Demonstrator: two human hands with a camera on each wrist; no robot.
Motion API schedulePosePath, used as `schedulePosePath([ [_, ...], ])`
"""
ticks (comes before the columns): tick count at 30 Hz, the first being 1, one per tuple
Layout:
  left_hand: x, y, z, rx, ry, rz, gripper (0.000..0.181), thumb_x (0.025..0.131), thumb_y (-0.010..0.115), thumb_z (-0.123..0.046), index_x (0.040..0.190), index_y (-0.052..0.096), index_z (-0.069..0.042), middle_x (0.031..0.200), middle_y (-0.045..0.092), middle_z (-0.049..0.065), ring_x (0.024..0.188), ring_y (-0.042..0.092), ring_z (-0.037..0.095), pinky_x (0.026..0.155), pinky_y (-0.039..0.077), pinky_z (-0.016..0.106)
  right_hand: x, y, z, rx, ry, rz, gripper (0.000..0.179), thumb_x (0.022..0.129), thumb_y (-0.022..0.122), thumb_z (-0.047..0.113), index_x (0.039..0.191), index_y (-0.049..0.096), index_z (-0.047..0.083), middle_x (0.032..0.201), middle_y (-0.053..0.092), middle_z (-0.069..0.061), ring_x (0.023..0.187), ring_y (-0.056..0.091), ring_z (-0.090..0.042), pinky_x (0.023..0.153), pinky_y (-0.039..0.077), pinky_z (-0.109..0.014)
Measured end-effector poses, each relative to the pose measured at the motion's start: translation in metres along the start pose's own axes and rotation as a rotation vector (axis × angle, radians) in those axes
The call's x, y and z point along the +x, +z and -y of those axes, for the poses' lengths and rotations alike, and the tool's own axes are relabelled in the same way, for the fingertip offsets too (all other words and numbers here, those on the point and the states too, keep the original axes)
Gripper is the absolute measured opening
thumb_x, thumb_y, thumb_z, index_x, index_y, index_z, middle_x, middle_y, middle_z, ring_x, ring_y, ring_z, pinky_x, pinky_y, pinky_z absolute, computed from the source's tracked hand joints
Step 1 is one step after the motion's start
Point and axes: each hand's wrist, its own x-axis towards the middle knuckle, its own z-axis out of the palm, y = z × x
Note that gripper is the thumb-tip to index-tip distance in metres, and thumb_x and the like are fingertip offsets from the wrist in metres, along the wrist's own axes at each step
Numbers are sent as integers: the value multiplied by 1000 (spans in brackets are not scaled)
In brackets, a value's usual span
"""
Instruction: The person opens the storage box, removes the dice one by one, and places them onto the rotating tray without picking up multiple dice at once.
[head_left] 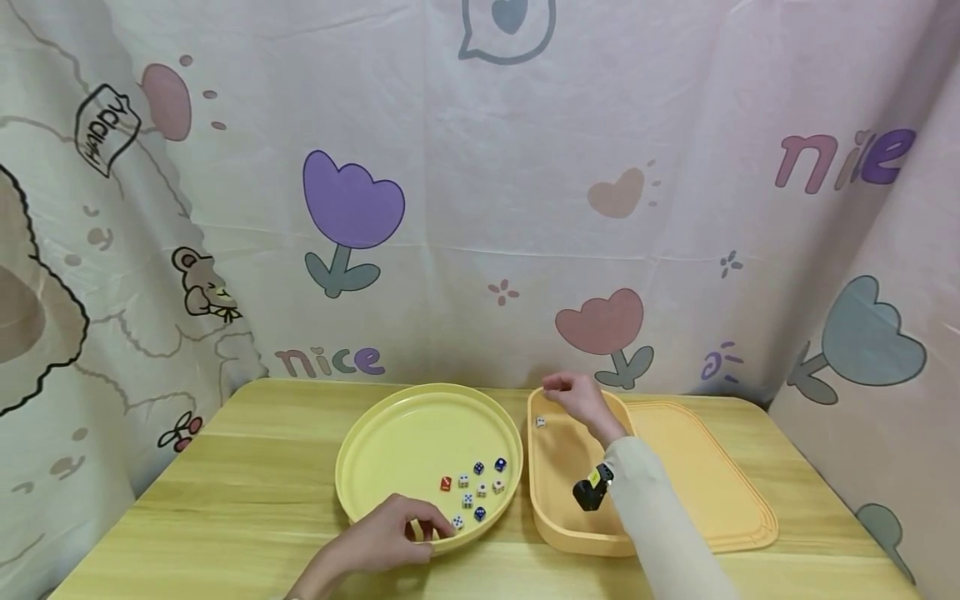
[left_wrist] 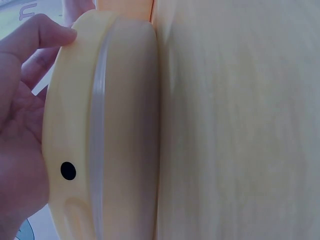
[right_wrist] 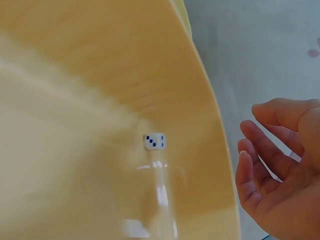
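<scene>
My left hand point(head_left: 397, 532) grips the near rim of a round yellow tray point(head_left: 390, 433), with the thumb outside and the fingers curled over inside. In the left wrist view its thumb point(left_wrist: 62, 35) touches the rim. Those fingertips lie close beside a white die point(head_left: 458, 522); whether they touch it cannot be told. Several white and blue dice and a red die point(head_left: 446, 483) lie in the tray's right side. My right hand point(head_left: 585, 402), empty with loosely bent fingers, hovers over the far end of an orange box point(head_left: 577, 543). One white die point(right_wrist: 155, 141) lies inside that box.
An orange lid point(head_left: 697, 467) lies flat to the right of the box, partly behind the right forearm. The tray and box stand side by side on a wooden table point(head_left: 225, 500). A printed curtain point(head_left: 465, 208) hangs behind the table and along both sides.
</scene>
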Motion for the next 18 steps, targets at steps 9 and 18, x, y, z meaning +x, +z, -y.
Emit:
schedulePosePath([
  [9, 0, -1, -2, -25, 12, 6, 24, 75, 62, 2, 95, 69, -11, 89, 64, -7, 72, 53, 2, 57, 46, 22, 5, 8, -24, 95, 118, 53, 20, 81, 62, 1, 100, 65, -4, 96, 64, -12, 82, 55, -17, 67, 45, -30],
  [18, 0, -1, -2, -28, 18, 5, 24, 76, 62, 2, 95, 68, -11, 88, 64, -6, 72, 53, 2, 57, 47, 22, 5, 19, -45, 101, 98, 73, 18, 79, 63, -3, 97, 66, -5, 93, 64, -13, 71, 53, -13, 59, 43, -25],
])
